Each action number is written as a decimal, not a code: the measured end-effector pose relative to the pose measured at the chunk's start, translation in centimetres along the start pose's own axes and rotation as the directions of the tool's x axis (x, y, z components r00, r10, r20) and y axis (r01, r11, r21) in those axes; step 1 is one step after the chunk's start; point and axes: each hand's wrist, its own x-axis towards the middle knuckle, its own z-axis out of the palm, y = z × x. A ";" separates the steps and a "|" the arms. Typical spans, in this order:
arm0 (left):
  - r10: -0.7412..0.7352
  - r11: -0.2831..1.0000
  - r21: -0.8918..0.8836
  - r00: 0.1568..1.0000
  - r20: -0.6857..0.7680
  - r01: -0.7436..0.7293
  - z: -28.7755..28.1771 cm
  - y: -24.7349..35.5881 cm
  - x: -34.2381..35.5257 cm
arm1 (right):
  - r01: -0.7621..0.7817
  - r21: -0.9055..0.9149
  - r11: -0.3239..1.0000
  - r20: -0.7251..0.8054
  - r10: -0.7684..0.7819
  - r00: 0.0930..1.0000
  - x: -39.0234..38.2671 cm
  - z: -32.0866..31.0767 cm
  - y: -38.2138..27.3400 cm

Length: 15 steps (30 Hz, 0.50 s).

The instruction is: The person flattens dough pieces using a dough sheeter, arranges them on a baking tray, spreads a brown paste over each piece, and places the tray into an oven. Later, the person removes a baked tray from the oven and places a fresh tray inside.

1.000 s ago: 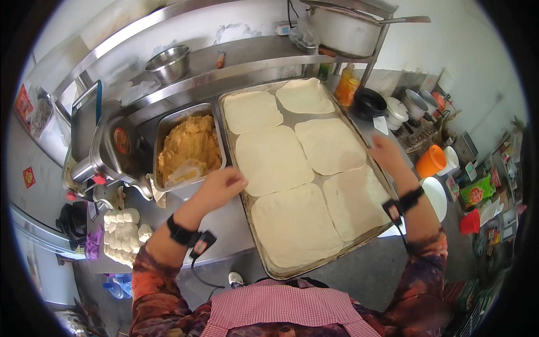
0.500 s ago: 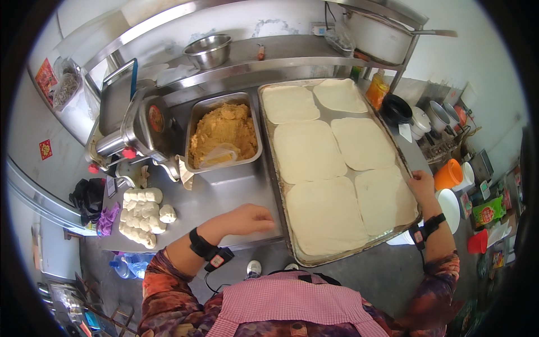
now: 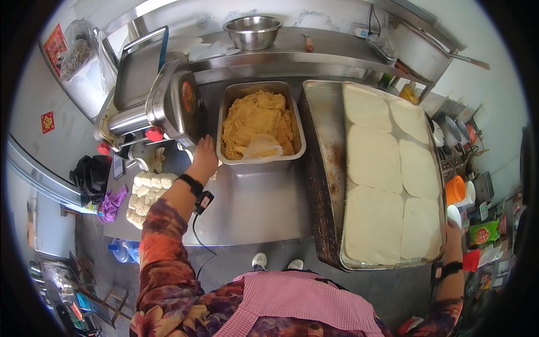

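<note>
My right hand [image 3: 453,238] grips the right edge of a baking tray [image 3: 345,224] spread with several flat, pale dough sheets [image 3: 373,157]. This tray lies shifted to the right over a dark-sided tray [image 3: 324,129], whose bare metal surface shows along its left side. My left hand [image 3: 205,158] is between the steel dough roller machine [image 3: 168,101] and a steel pan [image 3: 301,147] of yellow-brown filling [image 3: 255,121]. Its fingers are stretched forward and hold nothing I can see. A translucent scraper [image 3: 263,148] lies on the filling. Partly behind my left forearm sit pale dough balls [image 3: 147,191].
A steel bowl [image 3: 252,32] and an orange-handled tool [image 3: 307,43] sit on the back shelf [image 3: 337,45], with a large pot [image 3: 415,50] at its right. A purple cloth [image 3: 114,202] is at the table's left corner. An orange bucket [image 3: 455,190] stands beyond the right side.
The view has shifted left. The tray of dough sheets has slid right with my right hand, baring part of the tray below. My left hand has moved forward and left, toward the roller machine.
</note>
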 end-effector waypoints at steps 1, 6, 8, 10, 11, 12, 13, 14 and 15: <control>-0.034 0.999 0.002 0.999 -0.026 0.034 1.4 -0.4 1.1 | 0.003 0.055 0.998 0.040 -0.005 0.999 -1.3 -0.1 0.5; -0.138 0.969 0.216 0.987 0.079 0.119 5.1 -1.5 6.9 | -0.092 0.302 0.949 0.021 0.090 0.996 -8.5 0.2 2.8; -0.230 0.935 0.301 0.966 0.115 0.187 5.0 -1.7 8.7 | -0.122 0.424 0.898 -0.025 0.146 0.989 -11.0 0.8 3.1; -0.292 0.892 0.395 0.947 0.131 0.220 4.6 -1.6 9.7 | -0.130 0.416 0.900 -0.078 0.178 0.981 -13.0 1.5 3.0; -0.311 0.868 0.449 0.938 0.155 0.213 4.3 -1.6 9.9 | -0.151 0.436 0.887 -0.091 0.210 0.973 -13.9 1.8 2.8; -0.329 0.841 0.501 0.928 0.175 0.204 4.1 -1.6 10.0 | -0.149 0.434 0.888 -0.085 0.205 0.975 -14.8 2.1 2.6; -0.350 0.804 0.560 0.921 0.172 0.201 3.8 -1.5 10.1 | -0.156 0.443 0.883 -0.067 0.206 0.976 -15.6 2.5 2.4; -0.351 0.807 0.558 0.916 0.192 0.192 3.7 -1.6 10.0 | -0.149 0.463 0.873 -0.038 0.188 0.981 -16.4 2.8 2.3; -0.339 0.820 0.546 0.913 0.227 0.169 3.5 -1.5 10.0 | -0.168 0.467 0.868 -0.060 0.220 0.974 -17.2 3.2 2.3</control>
